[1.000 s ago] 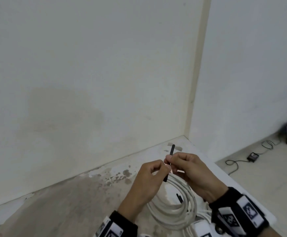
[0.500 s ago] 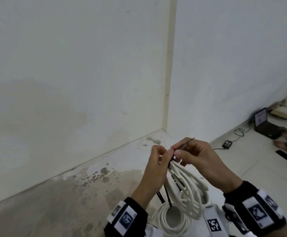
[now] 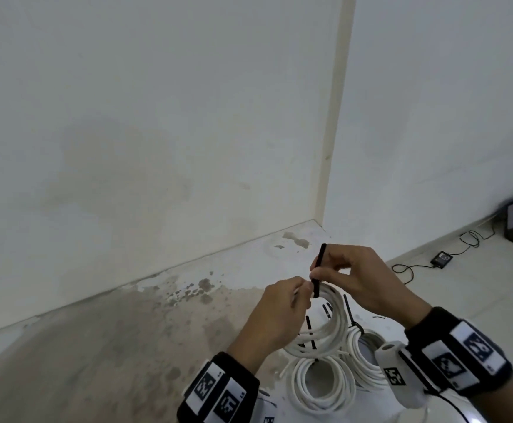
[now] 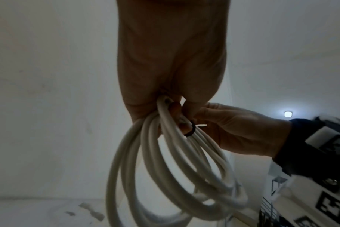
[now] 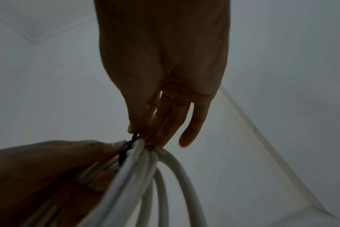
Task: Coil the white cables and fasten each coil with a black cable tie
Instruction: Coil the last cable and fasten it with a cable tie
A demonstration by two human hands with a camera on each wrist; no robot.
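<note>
Your left hand [image 3: 282, 312] clamps the white coil [image 3: 325, 325], right hand [image 3: 356, 279] pinching the black cable tie [image 3: 318, 271]; loosen either, and loops likely spring loose before it locks.

Both hands raised, fingertips meeting: left hand [image 3: 282, 312] pinching, right hand [image 3: 359, 279] pinching.

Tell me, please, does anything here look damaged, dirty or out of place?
The floor by the wall carries brown blotchy stains, like dried damp. The white cable coil and black cable tie, held by the left hand and right hand, look normal.
</note>
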